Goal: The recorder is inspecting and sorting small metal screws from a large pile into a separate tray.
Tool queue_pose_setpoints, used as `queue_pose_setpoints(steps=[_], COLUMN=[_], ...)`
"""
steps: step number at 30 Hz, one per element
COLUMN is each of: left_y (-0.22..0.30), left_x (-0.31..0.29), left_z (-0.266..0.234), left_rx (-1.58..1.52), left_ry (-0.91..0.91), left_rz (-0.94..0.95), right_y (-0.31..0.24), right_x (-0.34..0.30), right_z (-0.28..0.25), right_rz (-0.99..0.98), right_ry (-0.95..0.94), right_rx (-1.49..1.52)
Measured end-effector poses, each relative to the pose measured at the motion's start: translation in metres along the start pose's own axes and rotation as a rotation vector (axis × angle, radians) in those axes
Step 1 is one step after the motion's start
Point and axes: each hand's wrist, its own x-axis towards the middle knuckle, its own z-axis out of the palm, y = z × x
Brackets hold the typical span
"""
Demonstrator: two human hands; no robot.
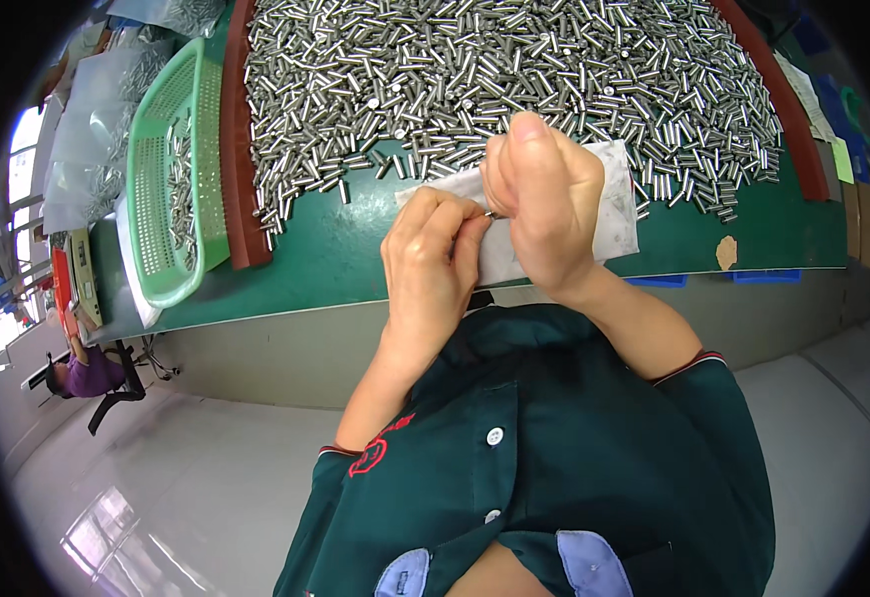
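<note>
My left hand [425, 249] is closed in a pinch, its thumb and forefinger on a small shiny metal pin [489, 214] that is mostly hidden. Right beside it, my right hand [549, 204] is curled into a fist with the thumb uppermost; what it holds, if anything, is hidden. Both hands are over a smudged white cloth or paper sheet [614, 219] at the near edge of the green table [325, 259]. Just beyond them spreads a large heap of short, silvery metal pins [514, 70], a few lying loose at its near edge.
Red-brown rails border the heap at left [238, 149] and right [791, 109]. A green perforated basket [146, 199] with some pins stands at the left, beside clear plastic bags [92, 129]. A tan flake [726, 253] lies near the right front edge. Another person [96, 370] sits far left.
</note>
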Motion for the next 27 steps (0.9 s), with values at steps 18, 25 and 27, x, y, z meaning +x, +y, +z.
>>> queue_pose_setpoints(steps=[18,25,27], left_y=[-0.040,-0.043,-0.057], left_x=[-0.004,-0.001,-0.001], left_z=[-0.044,-0.058,-0.069], left_rx=[-1.329,-1.413,-1.316], left_ry=[-0.012,0.068,0.102], left_rz=[-0.654,-0.614,-0.543], right_y=[0.001,0.002,0.001], right_x=[0.005,0.007,0.006], right_z=[-0.006,-0.008,-0.008], right_rz=[0.099,0.119,0.120], right_ry=[0.039,0.052,0.064], right_rx=[0.157,0.198,0.200])
